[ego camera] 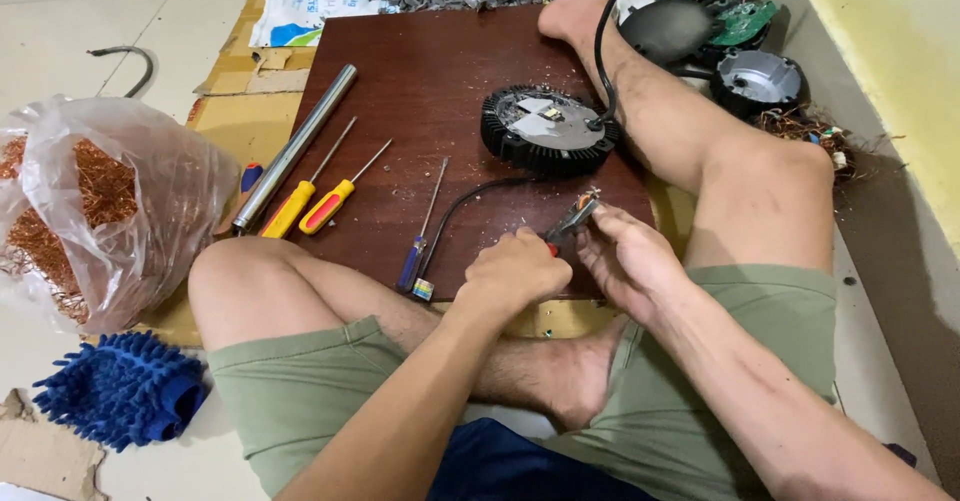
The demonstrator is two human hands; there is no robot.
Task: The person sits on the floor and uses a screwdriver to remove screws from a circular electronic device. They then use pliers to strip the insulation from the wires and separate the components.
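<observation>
I sit on the floor with a dark brown wooden board (420,91) between my legs. My left hand (512,273) is closed around the red handles of small cutting pliers (568,221). My right hand (622,257) pinches a small bundle of copper wire (588,197) held at the pliers' jaws. A black cable (462,209) runs across the board from near my hands. Behind them lies a round black finned lamp housing (550,128) with a grey plate on top.
On the board lie a steel tube (296,145), two yellow-and-red screwdrivers (312,204) and a blue-handled one (420,243). A clear bag of copper wire (95,211) sits at left, a blue mop pad (122,389) below it. Circuit boards and housings (745,56) lie at right.
</observation>
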